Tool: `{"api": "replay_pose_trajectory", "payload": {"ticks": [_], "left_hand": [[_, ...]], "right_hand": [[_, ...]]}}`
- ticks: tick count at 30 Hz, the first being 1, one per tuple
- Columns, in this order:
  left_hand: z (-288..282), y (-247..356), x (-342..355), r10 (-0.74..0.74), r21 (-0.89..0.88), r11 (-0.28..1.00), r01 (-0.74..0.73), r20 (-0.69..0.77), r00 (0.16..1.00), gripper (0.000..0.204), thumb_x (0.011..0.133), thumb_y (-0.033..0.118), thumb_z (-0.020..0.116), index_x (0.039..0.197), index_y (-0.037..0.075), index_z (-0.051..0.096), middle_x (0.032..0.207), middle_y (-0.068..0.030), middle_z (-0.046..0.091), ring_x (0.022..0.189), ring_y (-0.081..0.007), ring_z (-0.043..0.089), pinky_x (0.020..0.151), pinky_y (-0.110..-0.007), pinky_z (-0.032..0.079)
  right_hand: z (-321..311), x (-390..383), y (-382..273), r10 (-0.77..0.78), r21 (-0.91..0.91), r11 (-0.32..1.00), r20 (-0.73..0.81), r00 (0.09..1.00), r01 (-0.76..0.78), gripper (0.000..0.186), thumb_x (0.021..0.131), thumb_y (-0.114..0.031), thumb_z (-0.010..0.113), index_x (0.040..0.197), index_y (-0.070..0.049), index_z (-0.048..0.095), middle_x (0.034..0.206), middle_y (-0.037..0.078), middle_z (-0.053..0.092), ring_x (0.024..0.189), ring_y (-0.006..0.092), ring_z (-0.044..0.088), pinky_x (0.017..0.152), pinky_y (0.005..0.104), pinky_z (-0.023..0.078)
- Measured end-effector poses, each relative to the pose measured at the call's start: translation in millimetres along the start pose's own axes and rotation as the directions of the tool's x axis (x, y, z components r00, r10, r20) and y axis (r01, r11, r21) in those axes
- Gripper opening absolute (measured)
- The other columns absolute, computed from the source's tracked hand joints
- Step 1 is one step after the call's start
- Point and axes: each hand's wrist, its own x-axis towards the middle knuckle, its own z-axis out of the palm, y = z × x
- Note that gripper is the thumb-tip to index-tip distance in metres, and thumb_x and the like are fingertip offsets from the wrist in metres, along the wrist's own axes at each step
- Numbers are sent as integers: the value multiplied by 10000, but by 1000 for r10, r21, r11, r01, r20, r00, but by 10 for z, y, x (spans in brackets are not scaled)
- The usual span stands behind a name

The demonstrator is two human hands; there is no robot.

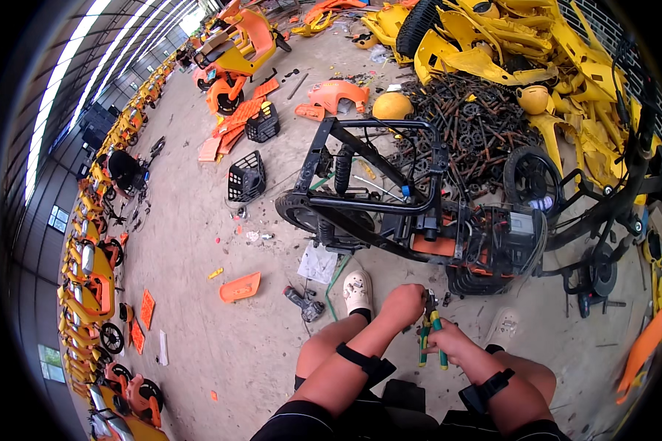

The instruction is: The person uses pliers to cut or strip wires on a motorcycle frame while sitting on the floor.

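My right hand is wrapped round a pair of pliers with green and yellow handles, its jaws pointing away from me. Beside those jaws my left hand is closed; whatever its fingers hold is hidden. Just beyond both hands lies a stripped black scooter frame on its side, with wheels, a shock absorber and a wired box showing. Left of my left shoe, a cordless drill rests on the floor.
A white sheet and an orange plastic piece lie on the floor at left. Black baskets stand farther off. Rusty metal parts and yellow panels are heaped beyond the frame. Scooters line the left wall.
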Motion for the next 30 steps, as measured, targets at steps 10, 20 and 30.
{"api": "replay_pose_trajectory", "payload": {"ticks": [10, 20, 30], "left_hand": [[-95, 129, 114, -74, 60, 996, 69, 83, 994, 220, 882, 201, 626, 872, -4, 705, 876, -244, 700, 853, -440, 677, 785, -528, 542], [-205, 134, 352, -106, -30, 994, 103, -126, 986, 213, 899, 226, 642, 909, 20, 696, 872, -229, 700, 823, -437, 673, 737, -527, 540], [-283, 215, 569, -149, -11, 989, 149, -131, 980, 194, 901, 223, 654, 958, 44, 702, 881, -219, 708, 868, -426, 679, 770, -521, 541]], "right_hand": [[-116, 159, -3, -85, -138, 987, -26, 996, 80, 403, 745, 58, 571, 1145, 10, 556, 1049, 123, 636, 898, 238, 623, 725, 355, 518], [-147, 164, -428, -43, -56, 997, 24, 999, 44, 403, 781, 58, 563, 1181, 3, 559, 1096, 107, 644, 890, 211, 645, 790, 363, 547], [-193, 167, -743, -87, 31, 996, 17, 996, 87, 340, 807, 83, 558, 1125, -31, 521, 1030, 82, 589, 838, 210, 640, 856, 412, 579]]}}
